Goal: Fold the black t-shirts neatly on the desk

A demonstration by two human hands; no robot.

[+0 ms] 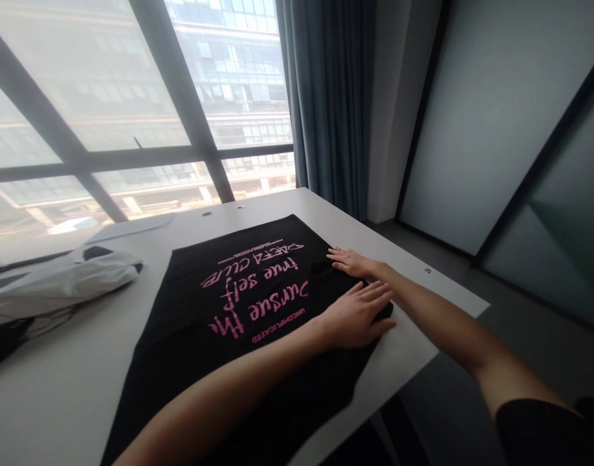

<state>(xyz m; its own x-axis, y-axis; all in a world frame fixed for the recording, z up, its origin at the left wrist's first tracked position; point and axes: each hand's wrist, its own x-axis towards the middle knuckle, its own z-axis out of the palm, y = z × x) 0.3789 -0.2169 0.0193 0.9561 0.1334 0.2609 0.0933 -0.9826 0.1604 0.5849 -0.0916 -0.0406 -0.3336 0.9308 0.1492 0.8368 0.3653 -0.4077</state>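
A black T-shirt (258, 362) with pink lettering lies spread on the white table, its print upside down from where I stand. Along its right side a part of the fabric is folded inward. My left hand (358, 315) rests palm down on that folded part, fingers spread toward the right edge. Just beyond it, my right hand (351, 261) lies flat on the shirt's right edge with its fingers stretched out to the left. Neither hand grips the cloth. My left forearm crosses over the near part of the shirt and hides some of it.
The white table (418, 304) ends at the right and near side. A crumpled white and black garment (83, 278) lies at the left. Behind stand a large window (107, 77) and a blue-grey curtain (330, 97); frosted panels (472, 129) are at the right.
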